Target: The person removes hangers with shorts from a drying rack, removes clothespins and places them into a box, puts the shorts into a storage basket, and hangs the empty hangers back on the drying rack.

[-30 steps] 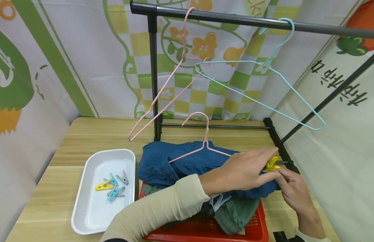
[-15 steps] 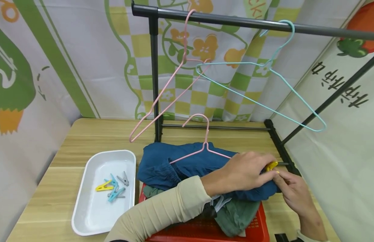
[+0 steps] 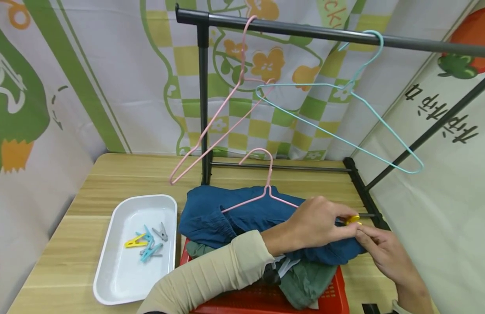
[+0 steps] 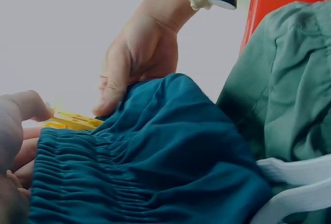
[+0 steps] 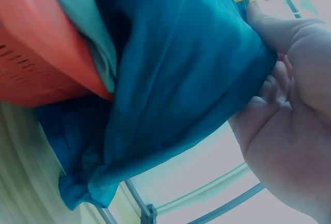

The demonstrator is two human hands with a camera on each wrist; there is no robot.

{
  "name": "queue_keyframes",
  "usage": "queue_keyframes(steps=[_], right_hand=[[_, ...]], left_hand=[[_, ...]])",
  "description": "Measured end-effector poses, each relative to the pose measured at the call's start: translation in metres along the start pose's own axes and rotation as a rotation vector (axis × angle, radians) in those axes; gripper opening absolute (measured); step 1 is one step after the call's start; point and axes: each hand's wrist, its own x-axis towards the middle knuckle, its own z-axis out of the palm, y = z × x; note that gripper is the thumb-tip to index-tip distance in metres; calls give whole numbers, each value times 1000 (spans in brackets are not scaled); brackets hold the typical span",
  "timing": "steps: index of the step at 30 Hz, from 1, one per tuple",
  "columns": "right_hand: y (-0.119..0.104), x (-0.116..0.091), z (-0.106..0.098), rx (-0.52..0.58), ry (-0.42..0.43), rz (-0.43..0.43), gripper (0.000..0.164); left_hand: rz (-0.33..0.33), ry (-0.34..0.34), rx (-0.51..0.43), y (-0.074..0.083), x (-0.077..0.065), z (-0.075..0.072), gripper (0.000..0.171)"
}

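Observation:
Blue pants (image 3: 211,218) with a gathered elastic waistband (image 4: 77,177) lie over the basket, a pink hanger (image 3: 268,174) tucked into them. My left hand (image 3: 315,222) pinches a yellow clothespin (image 3: 352,219) at the waistband's right end; its jaws are at the cloth edge, and how far they bite is hidden. Opposite it, my right hand (image 3: 391,250) pinches the same corner of the pants, thumb (image 5: 274,30) on top and the other fingers beneath the cloth. In the left wrist view the clothespin lies between the two hands.
A red basket (image 3: 336,292) holds green clothing (image 3: 307,283) under the pants. To the left stands a white tray (image 3: 121,279) with several clothespins (image 3: 150,250). A black rack (image 3: 305,30) carries a pink hanger (image 3: 215,115) and a turquoise hanger (image 3: 325,128) above the work.
The yellow clothespin has tipped down and sunk lower at the waistband, with my left fingers closing over it. My right hand has shifted slightly, still holding the corner.

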Motion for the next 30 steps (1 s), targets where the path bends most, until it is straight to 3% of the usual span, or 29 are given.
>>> queue_keyframes(steps=[9, 17, 30], right_hand=[[0, 0, -3, 48, -61, -3, 42], [0, 0, -3, 38, -33, -7, 44], [-5, 5, 1, -62, 45, 24, 35]], left_hand=[[57, 141, -146, -5, -5, 6, 19], [66, 173, -133, -5, -4, 7, 17], [5, 230, -149, -1, -1, 1, 19]])
